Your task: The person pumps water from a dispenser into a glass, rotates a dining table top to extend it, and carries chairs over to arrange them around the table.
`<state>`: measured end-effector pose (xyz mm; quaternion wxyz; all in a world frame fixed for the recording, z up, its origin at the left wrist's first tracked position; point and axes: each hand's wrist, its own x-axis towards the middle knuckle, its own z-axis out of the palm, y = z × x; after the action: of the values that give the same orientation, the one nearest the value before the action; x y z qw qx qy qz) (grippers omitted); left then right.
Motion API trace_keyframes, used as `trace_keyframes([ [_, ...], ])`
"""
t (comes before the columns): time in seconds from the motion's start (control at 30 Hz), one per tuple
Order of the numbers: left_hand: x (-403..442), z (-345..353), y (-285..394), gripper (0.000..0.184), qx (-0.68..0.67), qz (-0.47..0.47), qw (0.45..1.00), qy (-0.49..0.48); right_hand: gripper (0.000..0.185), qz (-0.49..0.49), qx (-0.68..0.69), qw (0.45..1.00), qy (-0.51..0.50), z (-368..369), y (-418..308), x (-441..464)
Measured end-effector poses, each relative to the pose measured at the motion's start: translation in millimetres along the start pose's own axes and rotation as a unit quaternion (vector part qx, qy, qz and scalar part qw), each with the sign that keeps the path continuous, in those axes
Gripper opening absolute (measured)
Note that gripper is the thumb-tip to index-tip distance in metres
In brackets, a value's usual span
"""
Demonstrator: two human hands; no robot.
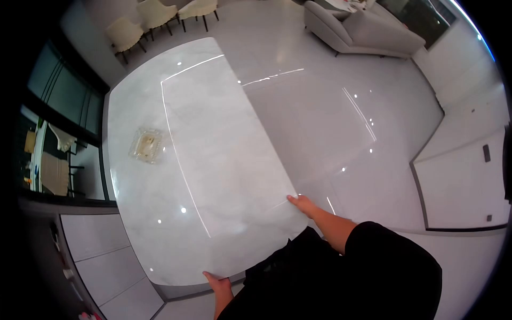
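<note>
A large white marble-patterned table [213, 133] fills the middle of the head view. At its near edge, low in the frame, my left hand [218, 282] grips the rim, thumb on top and the other fingers hidden below. My right hand [302, 205] holds the right edge near the corner in the same way, its thumb lying on the surface. On the table's left part stands a clear square glass dish [146, 145] with small bits inside, apart from both hands.
Cream chairs [154, 13] stand beyond the far end. A grey sofa [368, 32] is at the back right. White cabinets [106, 256] are at the lower left, beside a dark-framed glass door [66, 90]. A white panel [464, 176] stands at the right.
</note>
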<state>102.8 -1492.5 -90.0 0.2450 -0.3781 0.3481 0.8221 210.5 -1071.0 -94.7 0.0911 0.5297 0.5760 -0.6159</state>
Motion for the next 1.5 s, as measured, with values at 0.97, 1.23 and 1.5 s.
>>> trace_keyframes([
  [0.97, 81, 239, -174, 0.033, 0.646, 0.424, 0.471, 0.426, 0.026, -0.258, -0.224, 0.867, -0.362, -159, -212, 177],
  [1.23, 163, 503, -220, 0.029, 0.569, 0.550, 0.547, 0.272, 0.023, -0.111, -0.270, 0.908, -0.301, -236, -362, 265],
  [1.5, 189, 608, -293, 0.022, 0.244, 0.325, 0.896, 0.180, 0.026, -0.086, -0.345, 0.844, -0.401, -171, -483, 373],
])
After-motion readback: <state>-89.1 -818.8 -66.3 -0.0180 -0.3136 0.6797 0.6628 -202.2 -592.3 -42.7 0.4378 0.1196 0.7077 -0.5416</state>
